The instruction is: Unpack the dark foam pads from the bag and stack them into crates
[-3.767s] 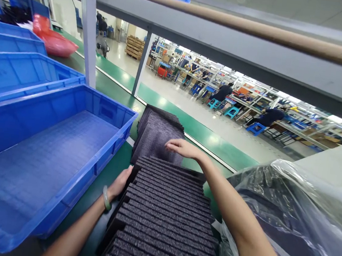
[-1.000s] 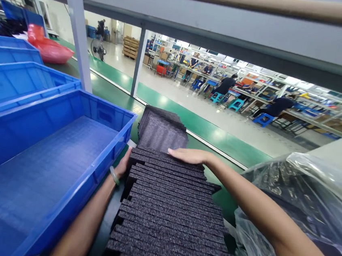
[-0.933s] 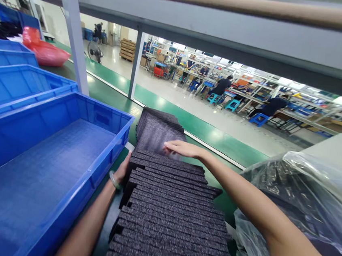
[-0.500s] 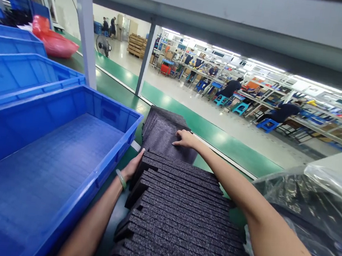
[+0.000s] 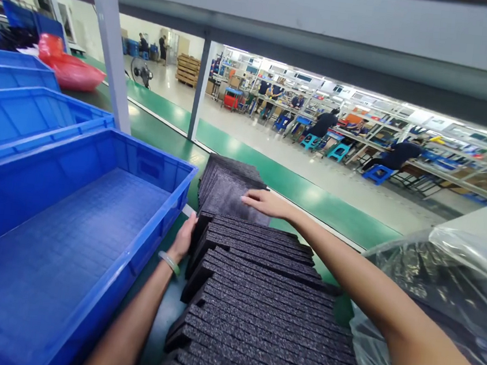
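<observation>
Head view: I saw the left hand open against the side of the stacked dark foam pads on the green counter, the right hand open flat on the farther pile. Uneven pressure could have slid pads toward the blue crate.

Factory floor: green conveyor, blue bins, workbench rows.
</observation>
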The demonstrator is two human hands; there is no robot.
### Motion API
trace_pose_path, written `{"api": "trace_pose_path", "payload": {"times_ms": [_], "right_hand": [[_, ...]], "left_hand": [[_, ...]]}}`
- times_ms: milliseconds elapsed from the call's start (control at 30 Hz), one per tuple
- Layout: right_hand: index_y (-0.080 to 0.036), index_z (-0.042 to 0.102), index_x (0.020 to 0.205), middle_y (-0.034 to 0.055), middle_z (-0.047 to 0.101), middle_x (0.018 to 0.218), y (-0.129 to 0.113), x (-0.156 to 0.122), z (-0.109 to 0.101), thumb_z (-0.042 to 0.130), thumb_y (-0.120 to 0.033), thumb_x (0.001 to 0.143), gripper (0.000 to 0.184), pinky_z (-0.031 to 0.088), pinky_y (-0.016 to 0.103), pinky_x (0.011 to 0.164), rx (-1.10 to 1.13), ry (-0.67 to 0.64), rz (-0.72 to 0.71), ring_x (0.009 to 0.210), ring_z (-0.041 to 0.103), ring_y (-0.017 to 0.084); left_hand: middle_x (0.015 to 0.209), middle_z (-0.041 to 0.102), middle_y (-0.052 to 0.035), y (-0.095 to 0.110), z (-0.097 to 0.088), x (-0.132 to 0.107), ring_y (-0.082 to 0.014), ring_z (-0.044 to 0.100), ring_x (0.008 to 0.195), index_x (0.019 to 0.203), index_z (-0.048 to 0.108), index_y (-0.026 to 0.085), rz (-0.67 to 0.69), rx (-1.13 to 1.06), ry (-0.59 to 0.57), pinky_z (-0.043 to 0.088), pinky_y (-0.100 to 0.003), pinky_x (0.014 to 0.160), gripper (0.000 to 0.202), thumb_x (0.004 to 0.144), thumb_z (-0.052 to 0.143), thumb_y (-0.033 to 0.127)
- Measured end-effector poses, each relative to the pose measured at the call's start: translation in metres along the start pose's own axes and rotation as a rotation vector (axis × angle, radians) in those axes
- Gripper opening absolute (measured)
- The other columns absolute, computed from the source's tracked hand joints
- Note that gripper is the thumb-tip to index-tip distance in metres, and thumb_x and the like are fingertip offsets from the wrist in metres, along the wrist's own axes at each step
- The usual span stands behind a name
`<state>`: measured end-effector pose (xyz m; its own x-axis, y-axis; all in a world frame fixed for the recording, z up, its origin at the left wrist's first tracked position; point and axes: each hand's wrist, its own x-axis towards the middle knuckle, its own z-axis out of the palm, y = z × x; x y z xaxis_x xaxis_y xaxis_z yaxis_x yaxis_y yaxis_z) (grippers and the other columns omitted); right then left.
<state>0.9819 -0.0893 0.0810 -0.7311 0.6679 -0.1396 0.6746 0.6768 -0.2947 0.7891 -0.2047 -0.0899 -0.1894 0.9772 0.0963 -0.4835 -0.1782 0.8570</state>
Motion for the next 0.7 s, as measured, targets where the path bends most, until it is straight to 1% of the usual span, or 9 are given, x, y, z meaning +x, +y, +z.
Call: {"api": "trace_pose_path", "payload": {"times_ms": [33, 67, 100, 200, 267, 333, 433, 533, 700], "right_hand": [[-0.017, 0.062, 0.100, 0.0084, 0.067, 0.103, 0.011, 0.013, 0.000, 0.044, -0.046, 0.092, 0.035, 0.045, 0.030, 0.082, -0.084, 0.089, 0.067, 0.091, 0.061, 0.020], [-0.017, 0.061, 0.104, 0.0099, 0.066, 0.107, 0.021, 0.026, 0.000, 0.053, -0.041, 0.089, 0.030, 0.045, 0.030, 0.083, -0.167, 0.144, 0.132, 0.094, 0.061, 0.021], [-0.016, 0.060, 0.107, 0.0113, 0.065, 0.110, 0.030, 0.036, 0.002, 0.059, -0.037, 0.085, 0.031, 0.045, 0.030, 0.084, -0.241, 0.160, 0.188, 0.097, 0.061, 0.022], [-0.015, 0.060, 0.105, 0.0134, 0.065, 0.108, 0.047, 0.054, 0.011, 0.070, -0.035, 0.076, 0.037, 0.046, 0.029, 0.082, -0.379, 0.089, 0.268, 0.097, 0.062, 0.024], [-0.015, 0.060, 0.100, 0.0123, 0.065, 0.104, 0.051, 0.055, 0.017, 0.073, -0.037, 0.074, 0.037, 0.046, 0.029, 0.079, -0.408, 0.068, 0.272, 0.093, 0.062, 0.024], [-0.016, 0.059, 0.097, 0.0098, 0.065, 0.098, 0.053, 0.051, 0.020, 0.072, -0.038, 0.074, 0.035, 0.046, 0.029, 0.075, -0.394, 0.054, 0.260, 0.087, 0.062, 0.022], [-0.018, 0.056, 0.094, 0.0056, 0.064, 0.091, 0.054, 0.042, 0.019, 0.068, -0.041, 0.076, 0.032, 0.045, 0.027, 0.069, -0.335, 0.045, 0.219, 0.081, 0.060, 0.019], [-0.018, 0.054, 0.093, 0.0055, 0.062, 0.092, 0.054, 0.036, 0.018, 0.067, -0.041, 0.076, 0.031, 0.045, 0.027, 0.072, -0.309, 0.081, 0.175, 0.082, 0.059, 0.019], [-0.017, 0.055, 0.095, 0.0091, 0.060, 0.101, 0.050, 0.041, 0.023, 0.071, -0.037, 0.074, 0.033, 0.046, 0.027, 0.078, -0.335, 0.052, 0.241, 0.088, 0.059, 0.020]], "left_hand": [[0.113, 0.069, -0.0090, -0.002, 0.001, 0.001, -0.0280, 0.048, 0.127, 0.115, 0.065, 0.015, -0.024, -0.020, -0.019, 0.033, -0.044, 0.110, 0.069, 0.081, 0.043, 0.072], [0.110, 0.070, -0.0090, -0.002, 0.001, 0.001, -0.0283, 0.050, 0.125, 0.114, 0.066, 0.015, -0.036, -0.032, -0.045, 0.035, -0.044, 0.109, 0.071, 0.081, 0.041, 0.073], [0.108, 0.071, -0.0090, -0.002, 0.001, 0.001, -0.0286, 0.051, 0.124, 0.113, 0.066, 0.014, -0.042, -0.040, -0.074, 0.036, -0.044, 0.109, 0.073, 0.081, 0.040, 0.073], [0.108, 0.071, -0.0083, -0.001, 0.001, 0.002, -0.0286, 0.052, 0.123, 0.113, 0.067, 0.014, -0.054, -0.058, -0.134, 0.036, -0.043, 0.109, 0.073, 0.082, 0.038, 0.073], [0.108, 0.071, -0.0078, 0.000, 0.001, 0.002, -0.0287, 0.052, 0.123, 0.112, 0.068, 0.014, -0.050, -0.051, -0.143, 0.036, -0.042, 0.109, 0.071, 0.083, 0.038, 0.072], [0.108, 0.071, -0.0075, 0.000, 0.000, 0.003, -0.0288, 0.051, 0.124, 0.112, 0.068, 0.014, -0.036, -0.039, -0.124, 0.036, -0.042, 0.110, 0.070, 0.083, 0.039, 0.071], [0.110, 0.071, -0.0070, -0.003, -0.001, 0.004, -0.0278, 0.051, 0.125, 0.112, 0.068, 0.015, -0.016, -0.013, -0.045, 0.033, -0.042, 0.112, 0.067, 0.083, 0.043, 0.070], [0.113, 0.070, -0.0066, -0.006, -0.002, 0.005, -0.0262, 0.050, 0.126, 0.113, 0.067, 0.018, -0.007, 0.024, 0.023, 0.031, -0.043, 0.113, 0.064, 0.082, 0.045, 0.070], [0.114, 0.069, -0.0085, -0.007, -0.002, 0.006, -0.0274, 0.049, 0.127, 0.113, 0.067, 0.016, 0.007, 0.052, -0.029, 0.031, -0.043, 0.112, 0.071, 0.080, 0.043, 0.073]]}}
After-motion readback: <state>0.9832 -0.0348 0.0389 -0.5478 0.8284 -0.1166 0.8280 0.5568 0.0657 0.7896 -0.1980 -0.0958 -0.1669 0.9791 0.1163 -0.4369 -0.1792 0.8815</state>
